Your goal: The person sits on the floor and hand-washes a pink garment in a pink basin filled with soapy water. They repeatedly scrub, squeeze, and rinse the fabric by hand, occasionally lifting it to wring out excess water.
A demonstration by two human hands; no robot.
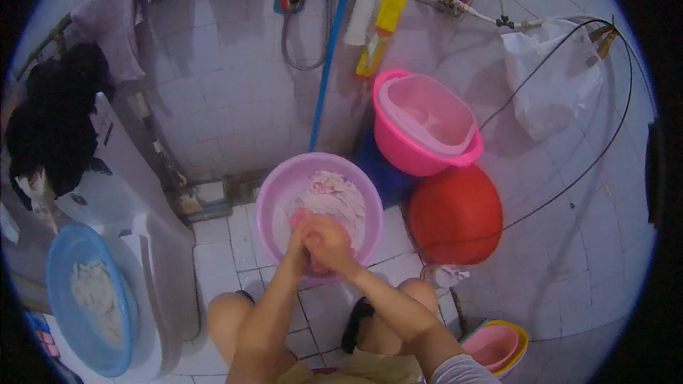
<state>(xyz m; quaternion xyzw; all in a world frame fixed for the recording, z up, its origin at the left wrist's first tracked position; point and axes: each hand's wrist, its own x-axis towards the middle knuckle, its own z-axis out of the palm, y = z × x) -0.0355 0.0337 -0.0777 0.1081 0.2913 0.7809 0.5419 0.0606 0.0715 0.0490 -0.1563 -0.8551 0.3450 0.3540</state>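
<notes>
Forearms (pixel 265 313) are slanting inward; I'm seeing left hand (pixel 306 227) and right hand (pixel 331 242) meeting on pink cloth (pixel 318 267) over lilac basin (pixel 264 217); can't tell finger grip.

I'm getting a dim, cool, bluish feed, lit softly from a source I can't make out. Faint shadows smudge the wall (pixel 569 242), while the floor (pixel 320 309) gives back a pale sheen. Grain softens fine detail for me: the hands (pixel 329 242) smear together where they meet, and the black cloth (pixel 53 121) loses its folds. Toward the edges my fisheye bends the tile lines into a black, blue-fringed rim.
</notes>
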